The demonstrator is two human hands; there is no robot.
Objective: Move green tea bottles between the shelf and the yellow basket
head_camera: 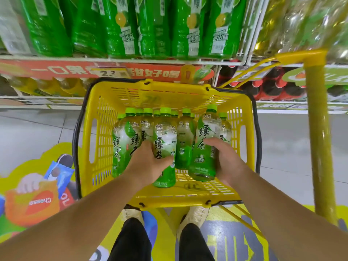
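A yellow basket (105, 110) stands on the floor below the shelf, holding several upright green tea bottles with green caps. My left hand (148, 162) is wrapped around one green tea bottle (164, 140) near the basket's middle. My right hand (224, 159) grips another green tea bottle (206, 140) on the right side, slightly tilted and raised above its neighbours. More bottles (128, 132) stand packed behind and to the left of the two held ones.
The shelf (116, 60) above the basket carries a row of larger green bottles (154, 27). A yellow post (320, 138) rises at the right. Lower shelves hold yellow and dark red-capped drinks. My feet (194, 213) stand just behind the basket on a printed floor sticker.
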